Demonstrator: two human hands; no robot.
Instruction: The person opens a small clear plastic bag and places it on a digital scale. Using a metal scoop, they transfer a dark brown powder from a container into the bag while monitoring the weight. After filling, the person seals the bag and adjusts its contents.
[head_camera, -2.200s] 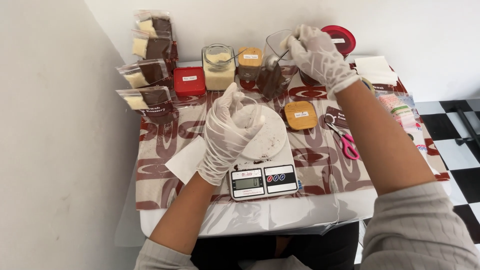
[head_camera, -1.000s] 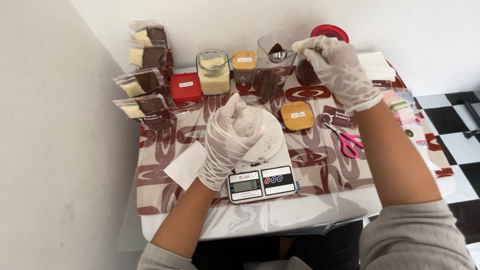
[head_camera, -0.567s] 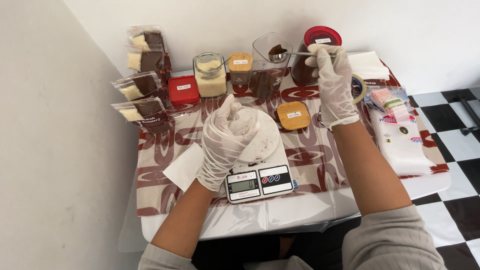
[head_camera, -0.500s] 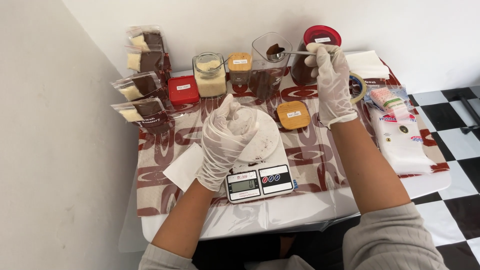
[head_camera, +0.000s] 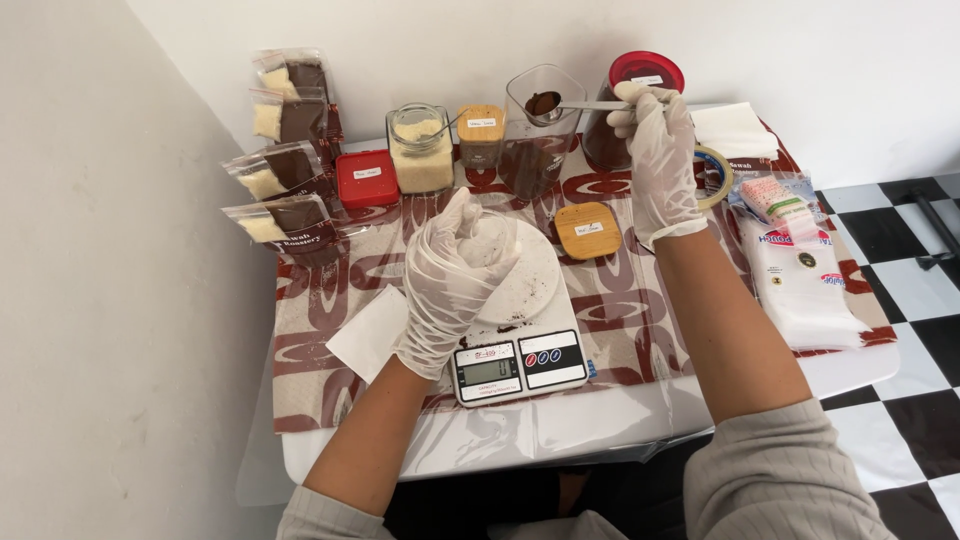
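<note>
My right hand (head_camera: 660, 160), in a thin clear glove, grips a metal spoon (head_camera: 575, 104) heaped with brown powder, held level over the mouth of a tall clear jar (head_camera: 535, 135) partly filled with the same powder. My left hand (head_camera: 455, 275), also gloved, is closed around a small clear pouch standing on the round white pan (head_camera: 525, 285) of a digital kitchen scale (head_camera: 515, 365). Brown specks lie on the scale near its display.
Behind the scale stand a jar of pale grains (head_camera: 420, 150), a small wooden-lidded jar (head_camera: 480, 135), a red box (head_camera: 366, 178) and a dark red-lidded canister (head_camera: 630, 95). Filled two-tone pouches (head_camera: 280, 190) are stacked at left. A wooden lid (head_camera: 588, 230), tape roll (head_camera: 715, 170) and plastic bags (head_camera: 800, 270) lie right.
My right hand has lifted the loaded spoon out of the tall jar and drawn it slightly right over the rim. My left hand keeps holding the pouch on the scale.
</note>
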